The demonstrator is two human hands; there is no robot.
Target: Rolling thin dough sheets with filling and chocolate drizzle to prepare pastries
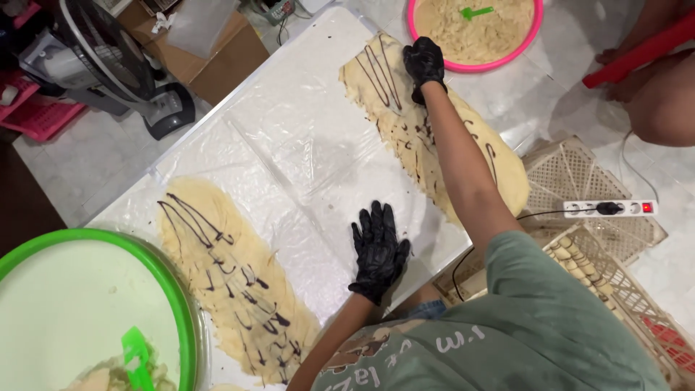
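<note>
My left hand, in a black glove, lies flat with its fingers spread on the clear plastic sheet that covers the table. My right hand, also black-gloved, reaches far forward and presses down on the far end of a long flattened dough strip drizzled with dark chocolate lines. It holds nothing. A second drizzled dough strip lies on the sheet to the left of my left hand, apart from it.
A pink bowl of dough with a green spatula sits past the right hand. A green-rimmed bowl with a green spatula stands at the near left. A fan, a cardboard box, woven trays and a power strip surround the table. Another person's limbs are at the far right.
</note>
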